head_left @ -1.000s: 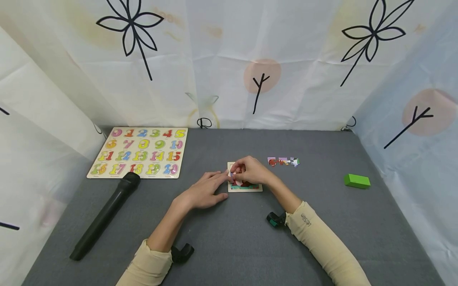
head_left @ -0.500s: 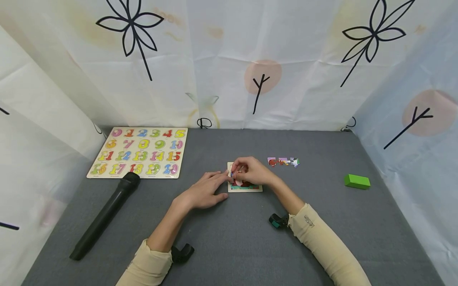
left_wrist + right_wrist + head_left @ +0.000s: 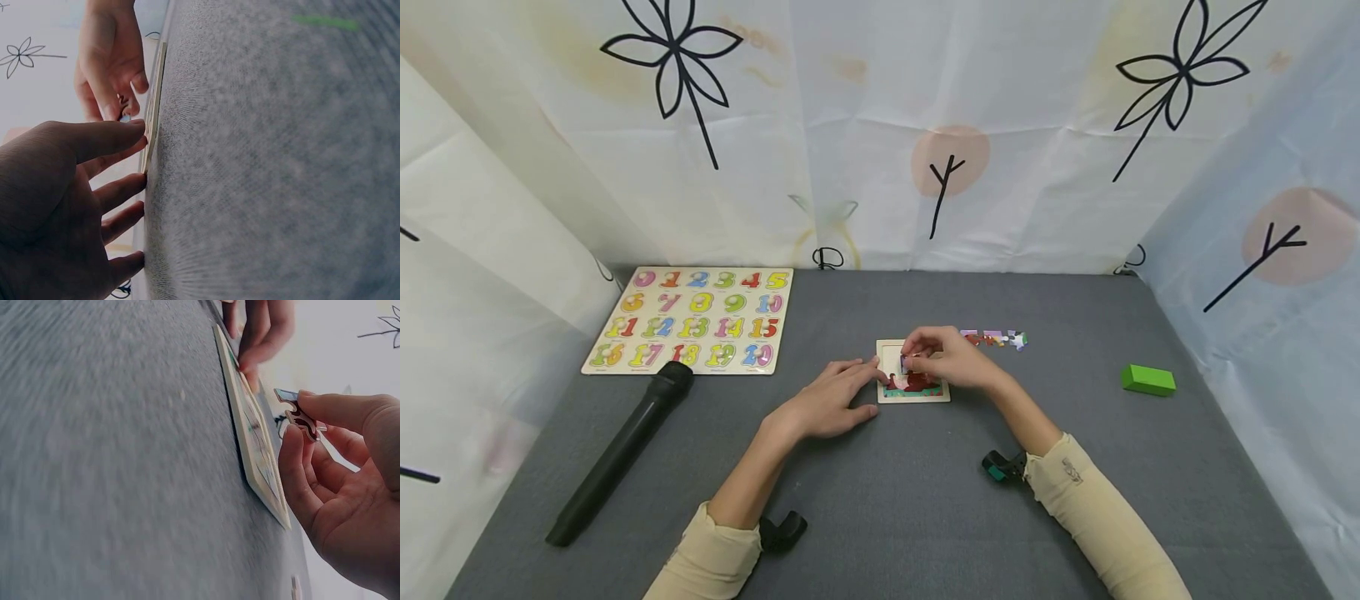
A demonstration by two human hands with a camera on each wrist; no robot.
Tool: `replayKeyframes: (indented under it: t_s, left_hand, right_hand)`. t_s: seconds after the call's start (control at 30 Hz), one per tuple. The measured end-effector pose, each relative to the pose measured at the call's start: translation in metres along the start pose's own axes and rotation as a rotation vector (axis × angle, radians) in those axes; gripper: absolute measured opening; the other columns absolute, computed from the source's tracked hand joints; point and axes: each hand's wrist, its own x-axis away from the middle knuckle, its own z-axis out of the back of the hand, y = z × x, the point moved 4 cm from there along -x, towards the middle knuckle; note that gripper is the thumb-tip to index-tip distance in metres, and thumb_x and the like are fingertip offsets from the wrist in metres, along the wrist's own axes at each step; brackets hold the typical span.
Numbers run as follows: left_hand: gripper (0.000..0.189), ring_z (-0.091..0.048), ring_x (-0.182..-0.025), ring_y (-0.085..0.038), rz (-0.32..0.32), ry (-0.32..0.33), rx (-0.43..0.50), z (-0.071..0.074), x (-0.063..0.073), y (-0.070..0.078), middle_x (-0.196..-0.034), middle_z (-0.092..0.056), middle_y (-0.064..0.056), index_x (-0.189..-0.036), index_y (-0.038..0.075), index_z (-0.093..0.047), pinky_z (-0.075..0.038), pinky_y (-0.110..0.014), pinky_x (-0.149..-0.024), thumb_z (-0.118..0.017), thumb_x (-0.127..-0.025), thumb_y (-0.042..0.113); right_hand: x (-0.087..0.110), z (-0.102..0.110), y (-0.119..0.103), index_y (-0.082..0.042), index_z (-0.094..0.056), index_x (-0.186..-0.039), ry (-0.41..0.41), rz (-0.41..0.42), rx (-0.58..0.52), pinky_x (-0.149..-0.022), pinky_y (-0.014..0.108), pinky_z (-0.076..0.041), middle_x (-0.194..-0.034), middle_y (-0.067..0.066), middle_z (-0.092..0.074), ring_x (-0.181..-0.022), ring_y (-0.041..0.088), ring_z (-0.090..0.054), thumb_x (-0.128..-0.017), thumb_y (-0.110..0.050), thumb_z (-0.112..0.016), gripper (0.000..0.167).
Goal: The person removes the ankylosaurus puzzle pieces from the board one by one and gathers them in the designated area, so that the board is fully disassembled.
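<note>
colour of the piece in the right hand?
The piece is dark red with a pale blue end; clearest in the right wrist view.

The pale board (image 3: 683,315) at the far left of the grey surface (image 3: 887,508) carries coloured numbers (image 3: 701,302) in four rows: 0, 1, 2, 3, 4 and 5 along the top, 6, 7, 8, 9 and 10 below, then 11, 12, 13, 14 and 15, and nearest the person 16, 17, 18, 19 and one ending in 0 (its first digit is too small to be sure of). A dark mark (image 3: 1071,471) on the right sleeve (image 3: 1101,517) cannot be made out.
</note>
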Motion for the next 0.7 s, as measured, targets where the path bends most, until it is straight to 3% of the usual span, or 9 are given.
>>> replayKeyframes:
  t_s: [0.17,0.27,0.37,0.7]
  left_hand:
    - [0.042,-0.036,-0.162,-0.043,-0.012,0.015,-0.010,-0.003,-0.002,-0.004,-0.174,-0.043,-0.017,-0.147,0.020,-0.061,-0.033,-0.063,-0.129,-0.067,-0.107,0.031]
    - [0.044,-0.032,-0.164,-0.042,0.033,-0.015,0.023,0.005,0.002,0.008,-0.175,-0.040,-0.015,-0.147,0.016,-0.062,-0.029,-0.064,-0.132,-0.069,-0.106,0.025]
    - [0.043,-0.031,-0.166,-0.040,0.044,-0.025,0.001,0.006,0.003,0.010,-0.176,-0.038,-0.014,-0.149,0.016,-0.061,-0.028,-0.061,-0.134,-0.068,-0.107,0.025]
    - [0.045,-0.032,-0.164,-0.042,0.041,-0.008,0.002,0.005,0.003,0.012,-0.175,-0.040,-0.016,-0.148,0.014,-0.061,-0.028,-0.062,-0.133,-0.070,-0.105,0.023]
  right_hand:
    - [0.011,0.013,0.002,0.000,-0.074,-0.112,0.020,-0.009,0.005,-0.066,0.029,-0.056,-0.097,0.017,-0.073,-0.079,0.015,-0.064,-0.101,-0.007,-0.075,0.013]
    - [0.018,0.020,0.006,0.001,-0.073,-0.114,0.029,-0.031,-0.006,-0.065,0.034,-0.060,-0.099,0.021,-0.073,-0.080,0.022,-0.066,-0.102,-0.007,-0.074,0.014]
    - [0.024,0.029,0.011,0.002,-0.072,-0.115,0.044,-0.044,-0.009,-0.065,0.036,-0.062,-0.101,0.023,-0.073,-0.080,0.026,-0.068,-0.102,-0.005,-0.073,0.015]
    - [0.042,0.055,0.028,0.007,-0.072,-0.114,0.122,-0.083,0.053,-0.062,0.031,-0.061,-0.101,0.026,-0.075,-0.071,0.019,-0.069,-0.102,-0.002,-0.072,0.015]
